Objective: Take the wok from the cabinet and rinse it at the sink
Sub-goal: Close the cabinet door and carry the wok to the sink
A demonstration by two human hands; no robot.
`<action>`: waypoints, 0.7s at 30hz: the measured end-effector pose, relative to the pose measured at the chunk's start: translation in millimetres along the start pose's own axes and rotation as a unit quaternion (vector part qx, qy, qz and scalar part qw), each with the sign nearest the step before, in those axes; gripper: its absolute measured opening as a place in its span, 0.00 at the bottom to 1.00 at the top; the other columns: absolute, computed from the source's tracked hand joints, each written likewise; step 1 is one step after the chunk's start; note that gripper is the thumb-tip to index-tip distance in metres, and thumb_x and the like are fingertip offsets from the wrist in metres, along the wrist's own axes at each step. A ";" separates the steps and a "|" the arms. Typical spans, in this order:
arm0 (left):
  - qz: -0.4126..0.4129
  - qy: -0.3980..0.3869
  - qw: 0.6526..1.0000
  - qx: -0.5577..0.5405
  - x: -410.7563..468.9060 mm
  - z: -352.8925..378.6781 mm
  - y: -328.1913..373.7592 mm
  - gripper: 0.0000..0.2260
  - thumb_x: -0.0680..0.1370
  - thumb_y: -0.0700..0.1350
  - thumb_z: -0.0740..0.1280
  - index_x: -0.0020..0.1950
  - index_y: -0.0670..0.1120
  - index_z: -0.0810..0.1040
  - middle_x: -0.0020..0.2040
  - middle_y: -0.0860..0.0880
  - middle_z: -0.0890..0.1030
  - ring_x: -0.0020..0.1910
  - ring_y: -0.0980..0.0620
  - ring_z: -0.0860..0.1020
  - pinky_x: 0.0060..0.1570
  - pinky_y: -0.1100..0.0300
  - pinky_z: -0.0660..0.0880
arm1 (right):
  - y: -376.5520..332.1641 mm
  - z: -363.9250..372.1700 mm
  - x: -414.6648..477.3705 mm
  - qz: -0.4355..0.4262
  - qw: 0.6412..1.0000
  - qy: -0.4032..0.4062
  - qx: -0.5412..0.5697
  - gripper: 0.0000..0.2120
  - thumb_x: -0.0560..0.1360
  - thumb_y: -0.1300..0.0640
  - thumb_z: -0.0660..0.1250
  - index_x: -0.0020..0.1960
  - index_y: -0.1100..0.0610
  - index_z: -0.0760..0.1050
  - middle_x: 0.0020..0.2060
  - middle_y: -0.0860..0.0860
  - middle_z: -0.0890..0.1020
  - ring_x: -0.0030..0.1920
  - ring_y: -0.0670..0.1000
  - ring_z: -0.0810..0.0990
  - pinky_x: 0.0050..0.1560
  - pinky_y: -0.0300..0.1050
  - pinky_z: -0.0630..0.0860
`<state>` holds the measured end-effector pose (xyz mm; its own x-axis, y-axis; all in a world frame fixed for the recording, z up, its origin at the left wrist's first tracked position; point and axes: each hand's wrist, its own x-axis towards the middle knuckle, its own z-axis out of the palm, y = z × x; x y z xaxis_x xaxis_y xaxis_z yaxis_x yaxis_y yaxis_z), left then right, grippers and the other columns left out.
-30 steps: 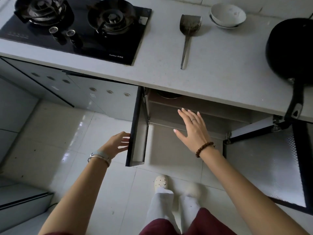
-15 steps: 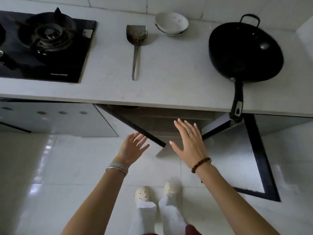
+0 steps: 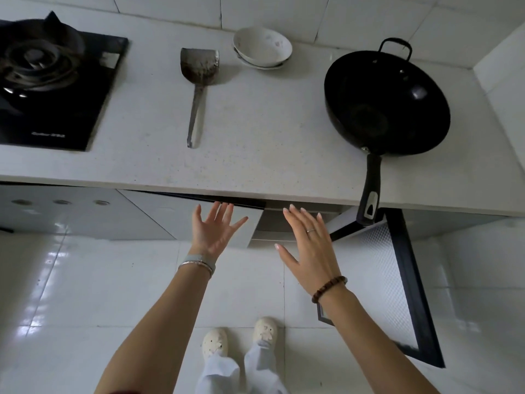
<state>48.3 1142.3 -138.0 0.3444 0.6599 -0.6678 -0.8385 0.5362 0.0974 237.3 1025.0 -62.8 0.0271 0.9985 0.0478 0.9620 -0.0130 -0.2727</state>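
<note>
Black wok [image 3: 387,102], pale speckled countertop [image 3: 255,132], white bowl [image 3: 262,48], black-framed door with textured silver panel [image 3: 383,277], glossy white floor tiles [image 3: 85,294]

gas hob [image 3: 56,109] cut by the left edge (its lettering too small to read); cabinet interior [image 3: 271,226] mostly hidden beneath the countertop [image 3: 270,123].

We look down on a pale counter [image 3: 255,143] where the black wok [image 3: 386,100] sits at the right, its long handle jutting past the front edge. A metal spatula [image 3: 199,81] lies mid-counter, with stacked white bowls [image 3: 262,49] behind it and a gas stove [image 3: 51,81] at the left. Below, our left hand [image 3: 213,231], fingers spread, is at the left cabinet door [image 3: 170,214]. Our right hand [image 3: 309,245], fingers straight, hangs before the gap, and the right cabinet door [image 3: 389,280] stands wide open.
</note>
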 end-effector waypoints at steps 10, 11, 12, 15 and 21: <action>0.039 0.010 0.973 0.228 -16.1 17.5 -2.0 0.27 0.82 0.59 0.52 0.78 0.50 0.58 0.77 0.49 0.64 0.76 0.49 0.60 0.72 0.40 0.59 | 7.5 -13.5 -8.7 -0.002 1.000 0.020 0.020 0.31 0.77 0.44 0.59 0.76 0.55 0.60 0.74 0.51 0.65 0.75 0.51 0.60 0.77 0.50 0.47; 0.065 0.020 0.958 0.278 -22.4 16.2 -5.3 0.25 0.83 0.57 0.52 0.78 0.48 0.59 0.76 0.48 0.64 0.76 0.48 0.61 0.72 0.43 0.61 | 8.6 -15.0 -11.3 0.001 0.999 0.024 0.026 0.30 0.77 0.44 0.59 0.76 0.55 0.60 0.74 0.51 0.65 0.75 0.51 0.60 0.77 0.50 0.47; 0.092 0.025 0.936 0.337 -31.0 14.4 -9.2 0.24 0.84 0.54 0.52 0.77 0.47 0.59 0.76 0.47 0.65 0.75 0.48 0.63 0.71 0.46 0.63 | 10.1 -16.7 -14.1 0.004 0.999 0.029 0.032 0.30 0.77 0.44 0.59 0.76 0.55 0.60 0.74 0.51 0.64 0.75 0.51 0.60 0.77 0.50 0.48; 0.159 0.000 0.841 0.517 -61.6 6.5 -25.4 0.20 0.84 0.49 0.55 0.75 0.46 0.65 0.72 0.47 0.70 0.72 0.49 0.68 0.70 0.52 0.66 | 16.7 -24.0 -25.8 0.020 0.997 0.048 0.050 0.30 0.77 0.44 0.58 0.75 0.55 0.61 0.74 0.51 0.66 0.75 0.51 0.61 0.76 0.52 0.50; 0.218 -0.057 0.685 0.693 -105.1 6.0 -62.1 0.17 0.83 0.46 0.59 0.72 0.48 0.68 0.70 0.49 0.72 0.67 0.53 0.71 0.68 0.56 0.67 | 48.3 -41.0 -67.7 0.107 0.978 0.113 0.142 0.22 0.79 0.51 0.58 0.70 0.58 0.69 0.68 0.53 0.73 0.70 0.51 0.68 0.72 0.54 0.64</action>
<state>66.7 1042.8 -69.4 0.2856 0.9107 -0.2984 0.3059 0.2084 0.9290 293.0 954.5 -39.8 0.3097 0.9368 0.1626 0.8147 -0.1733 -0.5534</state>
